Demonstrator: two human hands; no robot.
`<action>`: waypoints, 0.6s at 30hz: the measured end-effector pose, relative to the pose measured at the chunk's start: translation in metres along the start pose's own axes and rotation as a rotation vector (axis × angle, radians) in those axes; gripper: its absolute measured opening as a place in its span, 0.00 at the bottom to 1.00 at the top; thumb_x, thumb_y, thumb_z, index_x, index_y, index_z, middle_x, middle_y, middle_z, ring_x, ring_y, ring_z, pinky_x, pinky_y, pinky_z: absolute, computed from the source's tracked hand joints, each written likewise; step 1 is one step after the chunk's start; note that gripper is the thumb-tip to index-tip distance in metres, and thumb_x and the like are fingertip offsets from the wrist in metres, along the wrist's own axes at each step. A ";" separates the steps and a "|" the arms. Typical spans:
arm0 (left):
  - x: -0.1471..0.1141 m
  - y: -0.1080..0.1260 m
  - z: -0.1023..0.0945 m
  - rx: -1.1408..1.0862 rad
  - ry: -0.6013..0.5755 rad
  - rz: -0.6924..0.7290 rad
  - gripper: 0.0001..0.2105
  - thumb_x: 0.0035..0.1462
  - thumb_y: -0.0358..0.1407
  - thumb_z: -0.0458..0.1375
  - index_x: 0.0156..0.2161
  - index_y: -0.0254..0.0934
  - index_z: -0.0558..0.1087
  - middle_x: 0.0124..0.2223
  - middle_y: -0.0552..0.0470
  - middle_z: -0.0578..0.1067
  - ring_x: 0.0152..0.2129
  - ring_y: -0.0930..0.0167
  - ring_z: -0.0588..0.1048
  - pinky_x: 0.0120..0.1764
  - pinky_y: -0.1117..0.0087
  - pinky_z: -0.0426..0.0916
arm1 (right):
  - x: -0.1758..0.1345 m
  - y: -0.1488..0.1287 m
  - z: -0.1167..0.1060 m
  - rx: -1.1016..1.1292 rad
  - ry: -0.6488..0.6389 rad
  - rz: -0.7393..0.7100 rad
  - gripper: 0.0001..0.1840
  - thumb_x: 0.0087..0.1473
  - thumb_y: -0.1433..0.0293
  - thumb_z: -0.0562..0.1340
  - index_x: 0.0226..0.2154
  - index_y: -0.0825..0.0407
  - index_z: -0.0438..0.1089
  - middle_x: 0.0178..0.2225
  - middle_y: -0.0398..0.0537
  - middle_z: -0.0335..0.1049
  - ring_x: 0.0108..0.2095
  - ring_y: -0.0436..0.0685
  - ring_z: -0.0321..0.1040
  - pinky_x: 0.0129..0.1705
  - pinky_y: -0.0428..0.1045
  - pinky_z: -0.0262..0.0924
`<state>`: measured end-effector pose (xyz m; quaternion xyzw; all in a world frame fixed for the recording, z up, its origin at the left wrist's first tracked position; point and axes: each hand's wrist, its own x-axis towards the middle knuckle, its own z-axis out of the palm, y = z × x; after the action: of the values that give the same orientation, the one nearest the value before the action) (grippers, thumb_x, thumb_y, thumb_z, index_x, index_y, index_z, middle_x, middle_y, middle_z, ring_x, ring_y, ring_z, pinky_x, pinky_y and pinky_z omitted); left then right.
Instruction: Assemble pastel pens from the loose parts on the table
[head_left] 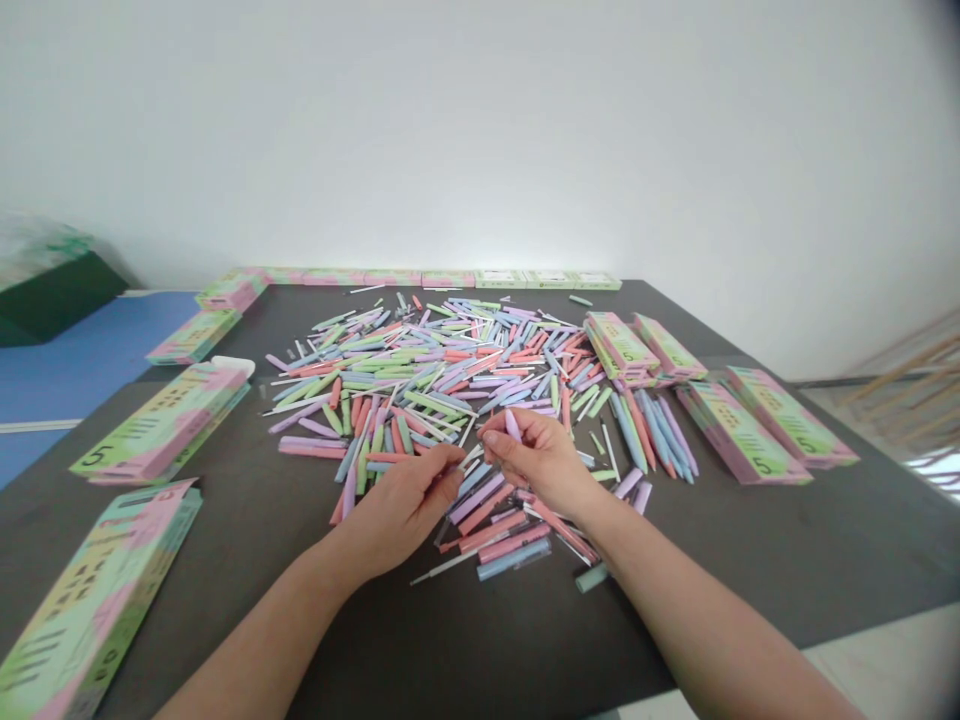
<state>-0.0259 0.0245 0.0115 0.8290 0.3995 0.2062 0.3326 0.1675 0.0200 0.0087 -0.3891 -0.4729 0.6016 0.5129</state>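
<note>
My right hand [541, 458] is closed around a lilac pen barrel [513, 426], whose rounded end sticks up between thumb and fingers. Just left of it, my left hand [409, 502] has thumb and forefinger pinched together; whatever lies between them is hidden. Both hands hover over a wide heap of pen parts [420, 365] in lilac, green, blue and coral, mixed with thin white refills. Below the hands lie coral barrels [514, 545], a blue barrel [514, 560] and a white refill [450, 567]. A row of pointed pens [660, 435] lies right of the heap.
Printed pen boxes [161, 420] line the left side of the dark table [750, 560]. More boxes [739, 430] lie stacked at the right, and a row of boxes [450, 279] runs along the back edge by the wall. A dark green bin [60, 297] stands far left.
</note>
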 end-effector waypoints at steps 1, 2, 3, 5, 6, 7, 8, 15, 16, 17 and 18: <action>0.000 0.000 -0.001 -0.013 -0.005 -0.016 0.10 0.66 0.39 0.46 0.42 0.38 0.67 0.27 0.56 0.72 0.21 0.73 0.69 0.27 0.72 0.62 | 0.000 0.001 0.000 0.016 -0.004 0.008 0.16 0.47 0.60 0.69 0.31 0.54 0.70 0.20 0.37 0.67 0.12 0.40 0.47 0.14 0.41 0.38; 0.001 0.000 -0.001 -0.030 -0.005 -0.031 0.10 0.66 0.39 0.46 0.41 0.38 0.67 0.25 0.58 0.70 0.19 0.74 0.68 0.25 0.72 0.61 | 0.001 0.001 0.000 0.039 -0.011 0.011 0.15 0.48 0.60 0.69 0.31 0.54 0.70 0.20 0.37 0.66 0.12 0.41 0.47 0.14 0.41 0.39; 0.001 0.001 -0.002 -0.051 0.001 -0.045 0.10 0.66 0.39 0.46 0.40 0.38 0.67 0.24 0.59 0.69 0.18 0.74 0.66 0.24 0.73 0.60 | 0.002 0.001 -0.001 0.065 -0.017 0.009 0.15 0.49 0.60 0.68 0.32 0.54 0.70 0.20 0.37 0.66 0.13 0.41 0.46 0.14 0.41 0.39; 0.001 0.001 -0.003 -0.096 0.035 -0.065 0.10 0.66 0.40 0.45 0.39 0.38 0.65 0.23 0.60 0.67 0.16 0.75 0.64 0.23 0.73 0.59 | 0.004 -0.001 -0.006 0.104 -0.016 -0.002 0.13 0.51 0.61 0.66 0.34 0.54 0.71 0.21 0.38 0.66 0.14 0.41 0.47 0.14 0.41 0.43; 0.001 0.001 -0.003 -0.114 0.054 -0.072 0.10 0.66 0.40 0.45 0.39 0.38 0.65 0.23 0.60 0.67 0.16 0.76 0.64 0.22 0.73 0.59 | 0.006 -0.003 -0.011 0.112 -0.002 -0.007 0.13 0.52 0.62 0.64 0.35 0.55 0.71 0.22 0.38 0.67 0.15 0.42 0.48 0.15 0.41 0.45; 0.001 0.001 -0.003 -0.125 0.068 -0.077 0.09 0.66 0.40 0.45 0.39 0.38 0.65 0.23 0.60 0.66 0.15 0.76 0.64 0.22 0.73 0.59 | 0.007 -0.007 -0.017 0.104 0.023 -0.008 0.13 0.52 0.62 0.63 0.35 0.55 0.72 0.23 0.39 0.67 0.15 0.43 0.49 0.16 0.42 0.47; 0.001 0.002 -0.003 -0.130 0.077 -0.080 0.09 0.66 0.40 0.46 0.38 0.38 0.65 0.22 0.61 0.65 0.15 0.76 0.63 0.22 0.73 0.59 | 0.009 -0.012 -0.025 0.086 0.063 -0.006 0.13 0.52 0.63 0.61 0.35 0.55 0.72 0.23 0.40 0.68 0.16 0.44 0.51 0.16 0.42 0.48; 0.000 -0.001 -0.003 -0.124 0.146 -0.085 0.09 0.64 0.40 0.47 0.40 0.38 0.65 0.25 0.58 0.69 0.15 0.76 0.64 0.22 0.73 0.60 | 0.014 -0.038 -0.086 -0.659 0.282 -0.035 0.09 0.50 0.69 0.54 0.31 0.53 0.69 0.26 0.44 0.71 0.19 0.48 0.61 0.23 0.46 0.56; 0.000 -0.002 -0.004 -0.122 0.155 -0.085 0.09 0.64 0.40 0.47 0.40 0.38 0.65 0.26 0.58 0.70 0.15 0.76 0.64 0.21 0.73 0.60 | 0.014 -0.039 -0.091 -0.727 0.275 -0.016 0.08 0.50 0.70 0.55 0.31 0.53 0.69 0.26 0.44 0.71 0.20 0.49 0.62 0.24 0.46 0.57; 0.000 -0.002 -0.004 -0.121 0.165 -0.085 0.09 0.64 0.40 0.47 0.40 0.38 0.65 0.26 0.58 0.70 0.15 0.76 0.64 0.21 0.73 0.59 | 0.013 -0.039 -0.094 -0.777 0.264 0.004 0.07 0.50 0.71 0.56 0.32 0.53 0.69 0.26 0.44 0.72 0.21 0.49 0.64 0.25 0.46 0.57; 0.000 -0.003 -0.005 -0.118 0.173 -0.084 0.09 0.64 0.40 0.47 0.40 0.38 0.65 0.25 0.58 0.69 0.15 0.76 0.63 0.21 0.73 0.59 | 0.012 -0.038 -0.096 -0.805 0.256 0.019 0.07 0.49 0.72 0.57 0.32 0.53 0.69 0.26 0.44 0.73 0.21 0.50 0.64 0.26 0.46 0.58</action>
<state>-0.0301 0.0277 0.0131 0.7697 0.4481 0.2860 0.3536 0.2666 0.0495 0.0221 -0.6345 -0.5989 0.3203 0.3691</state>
